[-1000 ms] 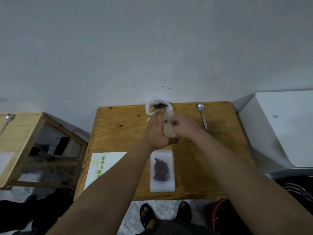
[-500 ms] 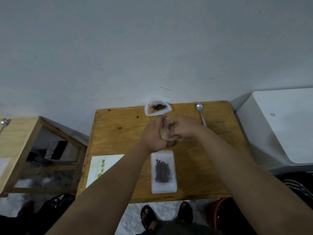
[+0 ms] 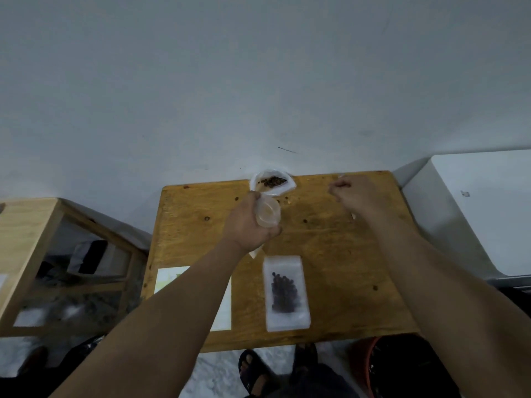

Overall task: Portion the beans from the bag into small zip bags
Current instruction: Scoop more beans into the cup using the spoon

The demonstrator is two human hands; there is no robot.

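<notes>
An open plastic bag of dark beans [image 3: 271,182] stands at the far edge of the wooden table [image 3: 344,254]. My left hand [image 3: 247,225] holds an empty small zip bag [image 3: 268,214] upright just in front of it, with the bag's mouth spread open. My right hand [image 3: 356,196] is closed over the metal spoon [image 3: 352,216] at the far right of the table. Only the spoon's ends show past the fist. A filled zip bag of beans [image 3: 286,293] lies flat near the front edge.
A white and yellow paper sheet [image 3: 222,305] lies at the table's front left, partly under my left arm. A low wooden side table [image 3: 26,225] stands to the left and a white box [image 3: 474,211] to the right. My sandalled feet and a red bucket [image 3: 366,359] are below.
My right hand has left the small zip bag and moved right onto the spoon. My left hand alone keeps the empty bag, now with its mouth open.
</notes>
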